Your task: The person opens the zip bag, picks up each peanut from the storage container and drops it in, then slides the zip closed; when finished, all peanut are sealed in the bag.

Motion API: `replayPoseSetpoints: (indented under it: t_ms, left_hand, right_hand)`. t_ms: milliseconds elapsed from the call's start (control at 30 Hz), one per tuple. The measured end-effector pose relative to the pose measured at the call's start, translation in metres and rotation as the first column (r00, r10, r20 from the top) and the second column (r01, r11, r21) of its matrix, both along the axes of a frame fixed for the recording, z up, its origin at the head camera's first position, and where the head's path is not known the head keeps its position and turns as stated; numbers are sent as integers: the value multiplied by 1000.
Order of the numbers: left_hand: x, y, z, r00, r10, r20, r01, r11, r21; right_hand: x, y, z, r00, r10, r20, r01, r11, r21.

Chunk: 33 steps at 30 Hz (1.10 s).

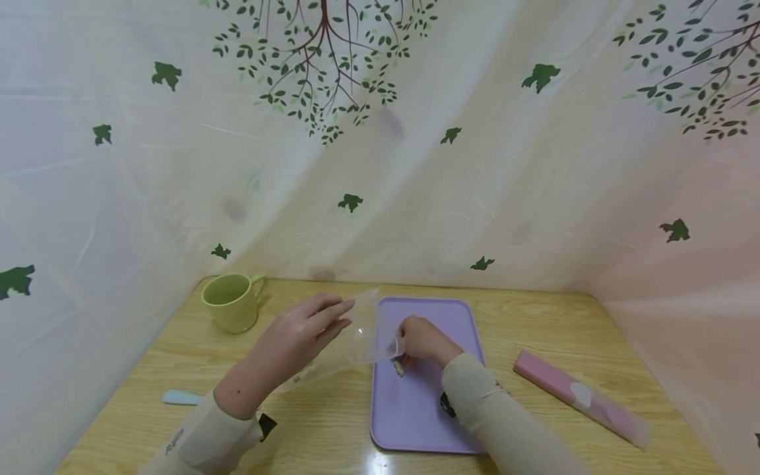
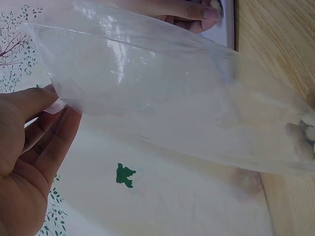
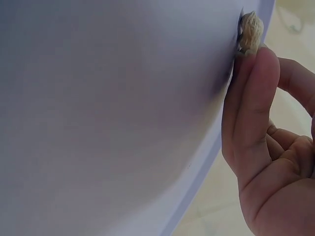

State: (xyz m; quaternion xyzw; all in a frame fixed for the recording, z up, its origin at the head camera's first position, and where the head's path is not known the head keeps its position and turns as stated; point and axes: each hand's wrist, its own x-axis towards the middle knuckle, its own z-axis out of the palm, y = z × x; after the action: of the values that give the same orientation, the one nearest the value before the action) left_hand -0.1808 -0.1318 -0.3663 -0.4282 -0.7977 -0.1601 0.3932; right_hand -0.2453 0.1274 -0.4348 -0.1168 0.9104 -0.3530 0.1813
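Note:
My left hand [image 1: 299, 333] pinches the upper edge of a clear plastic bag [image 1: 353, 343] between thumb and fingers. Several pale, lumpy pieces [image 2: 301, 138] lie in the bag's low end, seen in the left wrist view. Over the left half of a purple tray [image 1: 427, 422], my right hand [image 1: 424, 340] holds a peanut in its shell [image 3: 252, 30] at the fingertips. The peanut is close to the tray's surface; whether it touches is unclear. One side of the bag reaches right up to the right hand, and whether they touch cannot be told.
A green mug [image 1: 231, 303] stands at the back left of the wooden table [image 1: 320, 435]. Part of a light blue handle [image 1: 181, 397] shows beside the left forearm. To the right of the tray lies a long pink box [image 1: 582, 396]. A printed curtain [image 1: 415, 218] hangs behind the table.

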Motion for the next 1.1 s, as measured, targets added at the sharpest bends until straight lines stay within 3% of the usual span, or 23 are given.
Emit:
replayPoseSetpoints:
  t_ms: [233, 533, 767, 967, 1100]
  left_hand:
    - [0, -1, -1, 1000, -1, 4, 1, 1000, 2]
    - [0, 0, 0, 1000, -5, 6, 5, 1000, 4]
    - [-1, 0, -1, 1000, -10, 1, 10, 1000, 13]
    - [-1, 1, -1, 1000, -5, 3, 5, 1000, 11]
    - [0, 1, 0, 1000, 2, 6, -2, 1000, 4]
  right_hand:
    - [2, 0, 1, 1000, 15, -27, -15, 1000, 0]
    - [9, 9, 17, 997, -72, -28, 70, 996, -58]
    - [19, 24, 56, 990, -119, -71, 106, 980, -169]
    - [37, 30, 93, 977, -162, -140, 120, 957, -265]
    - [52, 26, 108, 972, -164, -168, 105, 943, -315]
